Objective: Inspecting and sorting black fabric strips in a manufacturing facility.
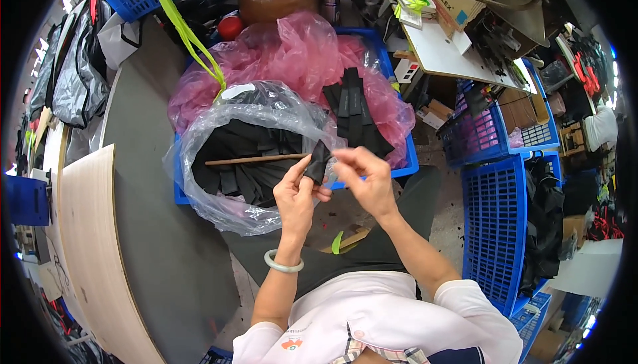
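Observation:
My left hand [298, 198] pinches a small folded black fabric piece [319, 163] upright between thumb and fingers. Just right of that piece is my right hand [369, 179], its fingers bent and the thumb apart from the forefinger; nothing shows between them. Beyond my left hand, a clear plastic bag [212, 121] gapes wide, filled with black fabric strips [249, 184]. A thin wooden stick [256, 159] lies across its mouth, its right end reaching my left fingers. More black strips [352, 105] lie on a pink plastic bag [292, 48] behind.
A blue crate [411, 164] holds both bags. Yellow-green straps [179, 25] hang down at the back left. Left of me stands a grey tabletop [153, 184] with a wooden board [100, 244]. Blue baskets [495, 221] stand on the right, below a white shelf [452, 58].

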{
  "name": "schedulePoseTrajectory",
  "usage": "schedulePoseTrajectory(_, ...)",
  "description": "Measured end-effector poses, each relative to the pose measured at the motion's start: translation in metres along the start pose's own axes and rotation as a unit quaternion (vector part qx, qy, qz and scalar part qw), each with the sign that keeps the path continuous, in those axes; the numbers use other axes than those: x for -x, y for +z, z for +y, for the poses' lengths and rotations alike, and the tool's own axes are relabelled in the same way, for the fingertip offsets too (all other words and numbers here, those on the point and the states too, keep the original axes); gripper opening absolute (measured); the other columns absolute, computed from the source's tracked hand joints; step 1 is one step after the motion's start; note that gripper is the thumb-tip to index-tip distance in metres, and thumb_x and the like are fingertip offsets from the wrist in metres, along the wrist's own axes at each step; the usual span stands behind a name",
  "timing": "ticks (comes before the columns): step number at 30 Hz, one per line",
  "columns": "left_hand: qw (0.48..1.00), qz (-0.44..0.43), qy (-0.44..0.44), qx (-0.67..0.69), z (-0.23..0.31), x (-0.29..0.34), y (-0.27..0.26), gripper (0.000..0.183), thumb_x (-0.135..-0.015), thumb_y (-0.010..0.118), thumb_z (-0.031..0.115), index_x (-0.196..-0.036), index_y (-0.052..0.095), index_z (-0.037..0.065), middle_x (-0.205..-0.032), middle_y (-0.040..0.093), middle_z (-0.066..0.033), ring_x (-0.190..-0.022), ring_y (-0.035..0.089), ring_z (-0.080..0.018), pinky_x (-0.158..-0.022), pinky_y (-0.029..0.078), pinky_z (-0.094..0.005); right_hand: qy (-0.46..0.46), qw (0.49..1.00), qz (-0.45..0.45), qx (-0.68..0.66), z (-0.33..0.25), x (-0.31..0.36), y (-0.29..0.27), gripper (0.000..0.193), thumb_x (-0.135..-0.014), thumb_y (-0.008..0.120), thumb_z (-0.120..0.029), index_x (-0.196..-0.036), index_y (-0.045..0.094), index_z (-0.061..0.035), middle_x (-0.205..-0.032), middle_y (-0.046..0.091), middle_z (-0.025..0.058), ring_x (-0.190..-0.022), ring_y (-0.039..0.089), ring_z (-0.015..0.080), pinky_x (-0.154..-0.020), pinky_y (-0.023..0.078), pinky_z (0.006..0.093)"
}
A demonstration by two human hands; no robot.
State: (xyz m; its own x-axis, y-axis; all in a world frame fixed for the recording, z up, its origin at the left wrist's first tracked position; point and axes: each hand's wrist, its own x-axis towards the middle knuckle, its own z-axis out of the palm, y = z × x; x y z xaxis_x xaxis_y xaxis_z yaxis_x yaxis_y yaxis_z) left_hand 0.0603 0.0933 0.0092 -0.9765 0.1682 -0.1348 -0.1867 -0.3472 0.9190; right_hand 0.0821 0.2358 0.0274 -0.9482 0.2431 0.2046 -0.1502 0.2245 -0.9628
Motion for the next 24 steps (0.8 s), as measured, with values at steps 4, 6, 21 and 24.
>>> schedulePoseTrajectory(4, 0.999, -0.031, -0.029, 0.032, 0.003, 0.005, 0.005, 0.031, -0.086, 0.046, -0.002, -0.116, 0.054, -0.005, -0.078, 0.063, -0.0108, -0.057, 0.060, -0.0118, -0.049, 0.050, -0.0205, -0.027, 0.997, 0.008, 0.067, 0.005, 0.000, -0.005, 0.020, -0.077, 0.065, -0.002, -0.097, 0.063, 0.0009, -0.094, 0.057, 0.0049, -0.070, 0.059, 0.0093, -0.059, 0.048, 0.0213)
schedulePoseTrajectory(6, 0.998, -0.028, -0.032, 0.046, 0.003, 0.010, 0.013, 0.029, -0.086, 0.046, -0.002, -0.114, 0.055, -0.005, -0.078, 0.063, -0.0111, -0.056, 0.059, -0.0121, -0.047, 0.049, -0.0204, -0.048, 0.996, 0.010, 0.069, 0.011, 0.005, -0.002, 0.019, -0.078, 0.066, -0.002, -0.096, 0.063, 0.0014, -0.096, 0.056, 0.0042, -0.071, 0.059, 0.0092, -0.059, 0.049, 0.0214)
schedulePoseTrajectory(21, 0.973, 0.002, -0.145, 0.179, 0.006, 0.014, 0.007, 0.025, -0.087, 0.042, 0.004, -0.108, 0.055, -0.004, -0.059, 0.055, -0.0094, -0.039, 0.049, -0.0132, -0.033, 0.036, -0.0215, 0.140, 0.960, 0.019, -0.243, 0.007, 0.005, -0.010, 0.010, -0.082, 0.063, -0.001, -0.089, 0.059, 0.0042, -0.075, 0.062, 0.0079, -0.062, 0.062, 0.0111, -0.052, 0.052, 0.0220)
schedulePoseTrajectory(24, 0.950, -0.026, -0.193, 0.243, 0.009, 0.016, 0.002, 0.025, -0.088, 0.043, 0.005, -0.109, 0.054, -0.004, -0.059, 0.054, -0.0096, -0.039, 0.048, -0.0133, -0.033, 0.035, -0.0224, 0.242, 0.883, -0.029, -0.402, 0.010, 0.003, -0.017, 0.008, -0.082, 0.062, 0.000, -0.088, 0.060, 0.0038, -0.075, 0.063, 0.0091, -0.058, 0.063, 0.0136, -0.050, 0.052, 0.0237)
